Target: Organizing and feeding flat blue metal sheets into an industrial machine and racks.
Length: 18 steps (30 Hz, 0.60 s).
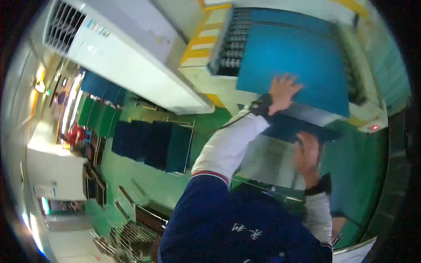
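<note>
Over green floor (363, 153), left fingers (285, 83) spread at a roller-borne blue panel (294, 55), hold of right fingers (309, 142) unclear

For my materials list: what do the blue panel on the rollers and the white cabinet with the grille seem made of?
Blue panel: perhaps coated metal or laminate, low-gloss; flat, straight-edged, but blur leaves it open. White cabinet: probably plastic or painted metal, smooth; its front shines faintly.

Behind my fingers (285, 83) I wear black wristbands (263, 104), the left with a cord (228, 126), white sleeves (230, 144) and a white-lettered, red-trimmed navy top (204, 204).
</note>
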Available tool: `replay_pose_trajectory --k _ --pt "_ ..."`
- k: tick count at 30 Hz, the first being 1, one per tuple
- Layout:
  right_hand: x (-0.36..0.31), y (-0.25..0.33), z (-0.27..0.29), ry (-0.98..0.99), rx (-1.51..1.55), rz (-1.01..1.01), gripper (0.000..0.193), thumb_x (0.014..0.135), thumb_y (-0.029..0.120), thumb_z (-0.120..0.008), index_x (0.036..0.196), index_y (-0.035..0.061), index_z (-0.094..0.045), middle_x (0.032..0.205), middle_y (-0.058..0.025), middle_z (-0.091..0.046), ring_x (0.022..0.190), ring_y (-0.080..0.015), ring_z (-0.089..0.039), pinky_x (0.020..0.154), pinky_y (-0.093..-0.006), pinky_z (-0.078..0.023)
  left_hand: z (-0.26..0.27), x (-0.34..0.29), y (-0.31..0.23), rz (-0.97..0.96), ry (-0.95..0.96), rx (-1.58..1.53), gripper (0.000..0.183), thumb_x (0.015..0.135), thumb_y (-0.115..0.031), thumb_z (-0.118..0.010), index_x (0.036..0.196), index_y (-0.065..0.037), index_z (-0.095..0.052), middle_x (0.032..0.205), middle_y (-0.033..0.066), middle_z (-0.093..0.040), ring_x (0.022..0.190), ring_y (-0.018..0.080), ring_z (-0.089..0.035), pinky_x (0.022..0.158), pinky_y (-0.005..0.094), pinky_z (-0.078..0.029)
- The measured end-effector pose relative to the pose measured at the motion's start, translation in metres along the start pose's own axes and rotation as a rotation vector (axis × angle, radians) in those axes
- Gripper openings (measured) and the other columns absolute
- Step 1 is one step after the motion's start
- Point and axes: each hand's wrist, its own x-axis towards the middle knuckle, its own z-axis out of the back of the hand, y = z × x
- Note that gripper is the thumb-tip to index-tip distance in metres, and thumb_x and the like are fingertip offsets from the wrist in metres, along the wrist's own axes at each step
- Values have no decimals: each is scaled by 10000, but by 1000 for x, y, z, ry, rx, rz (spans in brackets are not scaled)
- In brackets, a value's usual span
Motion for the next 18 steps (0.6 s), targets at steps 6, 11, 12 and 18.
replay_pose_trajectory --k 6,11,12,18 --pt "48 -3 -22 126 -152 36 422 809 102 -644 1222 54 -571 1266 -140 -525 1163 -368 -469 990 -479 -367 -24 7 18 40 -47 -73 735 676 -184 -793 1352 -253 -512 1448 122 -409 1365 379 -327 1068 632 -259" --pt "40 -10 -26 187 -236 32 500 800 99 -647 1288 66 -543 1320 -118 -493 1210 -362 -442 1020 -498 -338 -15 11 20 60 23 -100 660 716 -122 -702 1342 -241 -529 1470 150 -378 1384 403 -296 1086 646 -226" --pt "41 -7 -26 205 -258 24 530 815 113 -629 1329 68 -510 1333 -118 -488 1220 -357 -439 1026 -498 -332 -19 13 23 59 -11 -136 637 725 -100 -672 1333 -234 -537 1471 156 -372 1385 407 -293 1089 651 -219" --pt "43 -2 -20 198 -276 71 545 840 133 -601 1364 72 -466 1323 -123 -495 1207 -352 -443 1040 -497 -317 -1 6 19 70 -44 -147 662 698 -136 -727 1328 -222 -540 1457 147 -389 1382 393 -298 1103 632 -214"
